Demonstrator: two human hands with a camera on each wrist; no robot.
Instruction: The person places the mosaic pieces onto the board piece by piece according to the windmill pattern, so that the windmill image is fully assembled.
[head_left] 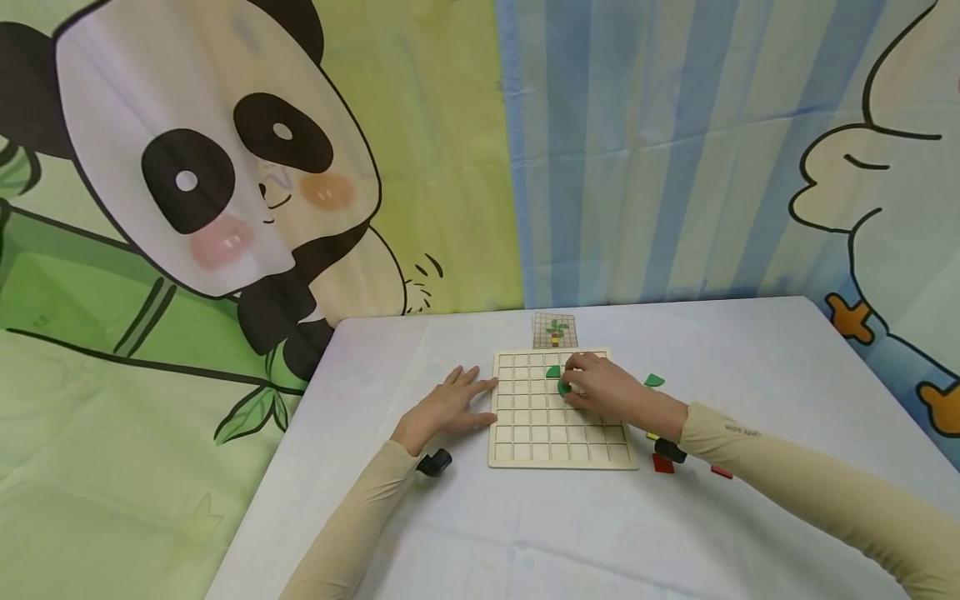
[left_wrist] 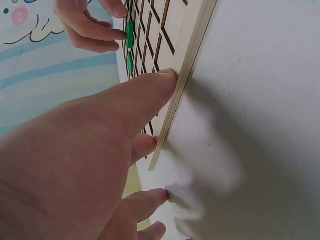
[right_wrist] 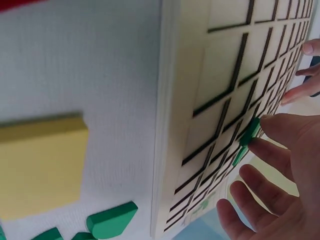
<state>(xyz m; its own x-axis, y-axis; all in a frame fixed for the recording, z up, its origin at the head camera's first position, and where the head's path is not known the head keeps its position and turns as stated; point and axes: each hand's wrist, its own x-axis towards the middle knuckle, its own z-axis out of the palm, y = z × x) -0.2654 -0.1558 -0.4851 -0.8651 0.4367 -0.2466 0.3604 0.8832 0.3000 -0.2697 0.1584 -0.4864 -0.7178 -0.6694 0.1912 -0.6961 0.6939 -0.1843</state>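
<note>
Right hand point(head_left: 603, 390): fingers pinch green piece point(right_wrist: 249, 133), just twelve o'clock of centre of board point(head_left: 519, 434). Left hand point(head_left: 444, 406): fingers spread, touching board at nine o'clock. Risks: off-square release may tilt green piece; brushing fingertip may dislodge second piece point(head_left: 553, 372), at eleven o'clock.

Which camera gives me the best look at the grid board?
The head view: it shows nearly the whole board from above, though the right hand covers part. The left wrist view shows only a slanted strip, partly behind the left hand; the right wrist view is close but slanted and cropped.
</note>
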